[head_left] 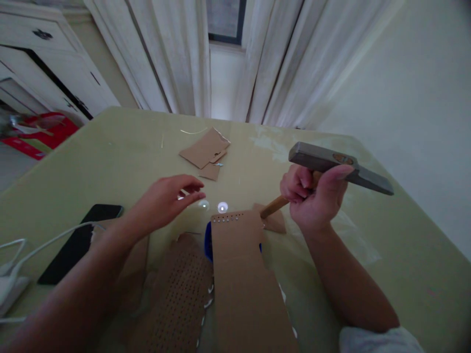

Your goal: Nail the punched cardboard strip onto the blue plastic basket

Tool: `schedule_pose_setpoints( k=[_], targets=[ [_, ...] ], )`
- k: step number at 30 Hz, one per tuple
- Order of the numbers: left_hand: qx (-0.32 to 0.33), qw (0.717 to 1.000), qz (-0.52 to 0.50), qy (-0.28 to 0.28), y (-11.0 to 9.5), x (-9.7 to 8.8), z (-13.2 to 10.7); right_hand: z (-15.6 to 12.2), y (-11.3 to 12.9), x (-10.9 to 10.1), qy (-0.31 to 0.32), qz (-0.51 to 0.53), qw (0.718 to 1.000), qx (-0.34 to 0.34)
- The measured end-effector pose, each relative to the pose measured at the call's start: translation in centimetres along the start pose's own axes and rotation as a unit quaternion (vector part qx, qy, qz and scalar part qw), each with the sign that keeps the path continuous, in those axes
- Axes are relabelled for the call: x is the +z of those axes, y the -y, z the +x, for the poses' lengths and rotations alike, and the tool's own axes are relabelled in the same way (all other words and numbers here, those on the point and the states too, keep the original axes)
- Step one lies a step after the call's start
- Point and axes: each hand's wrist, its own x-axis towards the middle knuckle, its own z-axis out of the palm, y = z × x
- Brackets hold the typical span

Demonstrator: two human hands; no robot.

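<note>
My right hand [312, 196] grips a hammer [342, 162] high on its wooden handle, thumb along the metal head. The handle slants down left toward a cardboard strip [239, 274] in front of me. A row of small holes and pale dots runs along the strip's far end, which rests over something blue [208, 241], mostly hidden. My left hand [171, 198] hovers above the table, fingers slightly bent and apart from the thumb, with nothing visible in them. To the strip's left lies another cardboard piece [180, 294], covered in rows of holes.
Cardboard scraps [206, 149] lie toward the far edge of the table [128, 142], and another scrap [274, 220] beside the strip. At left are a black flat device [77, 250], white cables [55, 243] and a white adapter [13, 291]. A wall stands on the right.
</note>
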Motion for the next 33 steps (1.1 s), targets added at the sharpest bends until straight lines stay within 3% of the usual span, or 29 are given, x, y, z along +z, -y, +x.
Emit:
schedule_pose_setpoints(
  k=[2,4,8,15,19,22,24,28,33],
  targets=[
    [-0.073,0.985,0.154,-0.025,2.3,-1.3,0.3,0.1,0.1,-0.1,-0.004,-0.004,1.000,0.009],
    [-0.127,0.963,0.236,0.013,4.3,-1.8,0.5,0.1,0.1,-0.1,-0.010,-0.003,1.000,0.012],
    [-0.105,0.972,0.181,0.110,6.2,-0.9,0.9,0.1,0.0,0.1,-0.012,0.001,1.000,0.007],
    [-0.036,0.984,0.119,0.125,6.0,1.0,1.3,0.0,0.1,0.1,0.003,-0.003,1.000,0.017],
    [-0.002,0.994,0.073,0.078,4.1,1.2,1.2,0.1,-0.1,0.0,0.006,-0.001,1.000,0.007],
    [0.057,0.992,-0.100,-0.046,0.7,2.2,0.9,0.2,-0.2,0.0,0.013,0.005,1.000,0.000],
    [0.082,0.975,-0.189,-0.086,-2.0,3.2,0.5,0.1,-0.3,0.0,0.012,0.012,1.000,-0.001],
    [0.130,0.965,-0.225,-0.045,-5.8,4.7,0.0,0.1,-0.3,0.3,0.003,0.018,1.000,-0.004],
    [0.142,0.966,-0.213,-0.032,-6.6,4.7,0.2,0.1,-0.2,0.6,-0.012,0.024,1.000,0.001]
  ],
)
